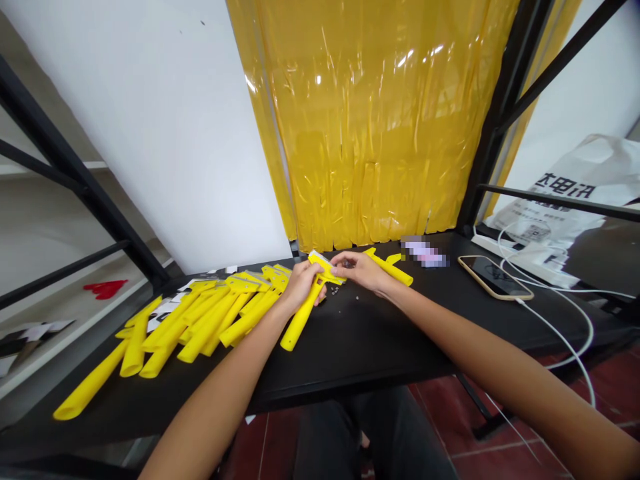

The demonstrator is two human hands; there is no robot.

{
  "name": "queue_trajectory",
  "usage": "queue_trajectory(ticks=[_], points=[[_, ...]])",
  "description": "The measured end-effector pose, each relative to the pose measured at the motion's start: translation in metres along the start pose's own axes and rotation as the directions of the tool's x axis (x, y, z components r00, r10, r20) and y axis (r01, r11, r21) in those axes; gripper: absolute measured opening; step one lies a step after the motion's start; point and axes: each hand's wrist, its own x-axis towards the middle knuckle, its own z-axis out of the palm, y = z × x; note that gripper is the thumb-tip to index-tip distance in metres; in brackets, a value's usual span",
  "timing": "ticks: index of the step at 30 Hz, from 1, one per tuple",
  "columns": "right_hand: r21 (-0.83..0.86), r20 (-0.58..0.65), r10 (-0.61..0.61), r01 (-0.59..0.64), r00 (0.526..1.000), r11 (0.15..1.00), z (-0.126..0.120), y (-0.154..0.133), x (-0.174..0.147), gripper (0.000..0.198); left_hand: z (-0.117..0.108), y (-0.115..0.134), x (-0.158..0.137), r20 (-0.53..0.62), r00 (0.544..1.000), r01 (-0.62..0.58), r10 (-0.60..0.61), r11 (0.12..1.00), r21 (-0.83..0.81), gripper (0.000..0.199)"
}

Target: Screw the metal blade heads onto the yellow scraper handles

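Observation:
My left hand (300,285) is closed around the neck of a yellow scraper (299,321), whose handle slants down toward me. The scraper's wide head, with a pale blade edge, points up and away. At the right side of that head, the fingertips of my right hand (364,271) are pinched together; whatever small thing they hold is hidden. A few tiny metal pieces (335,291) lie on the black table just below my hands. To the left, several more yellow scrapers (210,317) are heaped with their handles toward me. Behind my right wrist are more yellow scraper parts (397,272).
A phone (495,277) on a white cable lies on the black table (380,347) at the right. Farther right stand a power strip (525,257) and a white plastic bag (565,200). A yellow plastic curtain (380,133) hangs behind, between black metal frame posts.

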Motion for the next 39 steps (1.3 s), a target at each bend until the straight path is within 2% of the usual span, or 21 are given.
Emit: queue_trajectory(ticks=[6,9,19,21,23,25,27,29,31,34,36,39], points=[[-0.001,0.001,-0.044,0.044,0.999,0.999,0.007,0.001,0.000,0.036,0.001,0.005,-0.003,0.063,0.998,-0.030,0.023,0.995,0.097,0.033],[-0.016,-0.010,-0.027,0.027,1.000,1.000,0.003,0.002,0.001,0.039,-0.001,0.005,-0.001,0.090,0.996,-0.034,0.025,0.995,0.095,0.036],[-0.014,0.017,0.021,-0.021,1.000,1.000,0.000,-0.001,0.000,0.040,-0.002,0.001,0.001,0.143,0.990,0.004,-0.011,0.999,0.047,0.029],[-0.062,0.008,0.012,-0.012,1.000,0.998,-0.008,-0.003,0.002,0.037,-0.002,0.002,0.002,0.134,0.991,-0.005,0.000,0.999,0.038,0.024],[-0.184,0.018,-0.032,0.035,0.999,0.982,-0.022,-0.003,0.004,0.032,-0.002,0.002,0.002,0.089,0.996,-0.002,-0.001,0.999,0.042,0.018],[-0.380,0.152,-0.059,0.114,0.987,0.918,-0.038,-0.001,0.005,0.023,-0.002,0.003,0.003,0.018,1.000,0.024,-0.025,0.998,0.055,0.014],[-0.523,0.359,0.039,0.167,0.933,0.836,-0.051,0.001,0.004,0.015,-0.003,0.002,0.003,-0.036,0.998,0.045,-0.043,0.997,0.062,0.011],[-0.571,0.484,0.134,0.196,0.865,0.798,-0.057,0.003,0.003,0.015,-0.004,0.003,0.003,-0.055,0.998,0.045,-0.042,0.997,0.060,0.011],[-0.574,0.539,0.175,0.208,0.824,0.792,-0.057,0.003,0.001,0.020,-0.005,0.004,0.003,-0.056,0.998,0.036,-0.033,0.998,0.057,0.011],[-0.563,0.578,0.179,0.230,0.796,0.794,-0.052,0.003,0.000,0.020,-0.007,0.006,0.002,-0.069,0.997,0.036,-0.032,0.998,0.048,0.012],[-0.559,0.583,0.159,0.252,0.797,0.790,-0.050,0.004,0.000,0.013,-0.007,0.007,0.002,-0.075,0.996,0.041,-0.038,0.998,0.047,0.012],[-0.567,0.549,0.118,0.264,0.827,0.780,-0.047,0.007,0.001,0.012,-0.008,0.007,0.003,-0.095,0.995,0.043,-0.038,0.997,0.056,0.010]])
